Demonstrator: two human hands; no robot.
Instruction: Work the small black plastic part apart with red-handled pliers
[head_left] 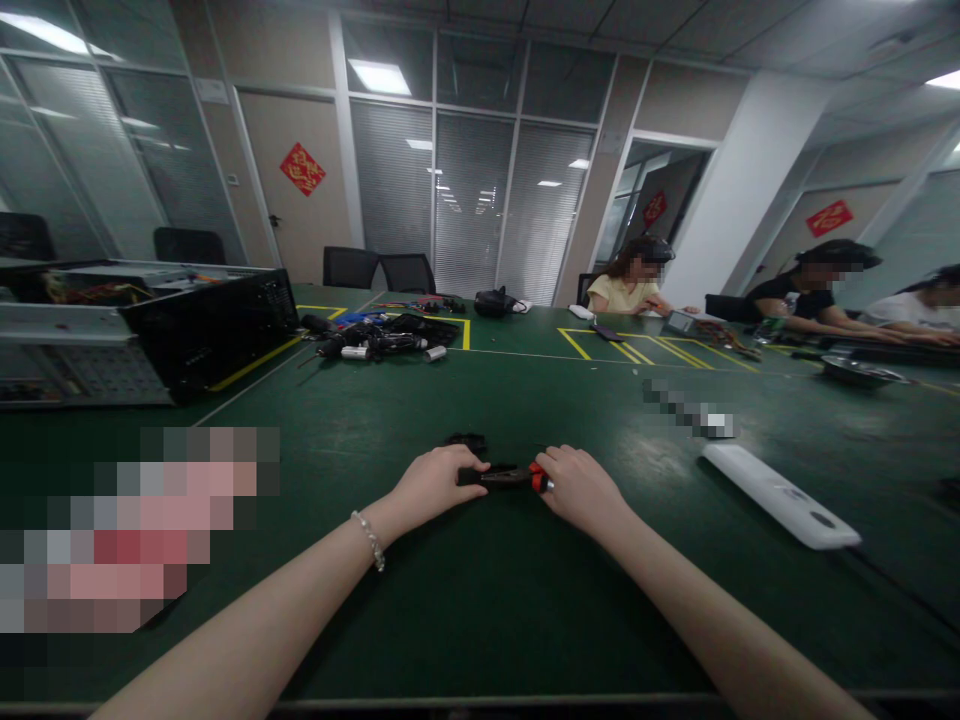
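Note:
Low over the green table [450,620], my two hands meet in front of me. My right hand [583,488] is closed around the red-and-black handles of what look like pliers [514,479], whose dark jaws point left. Between the thumb and fingers of my left hand [431,485] is a small black part [470,477], and the jaws reach up to it. Whether they grip it is too dark to tell. Just behind my left fingers a small dark object [469,440] lies on the table.
At the left stands an open black computer case [210,340]. A heap of tools and cables [375,338] lies beyond my left hand. To the right are a white elongated device [780,495] with a cable and a metal bowl [859,373]. Several people sit at the far right side.

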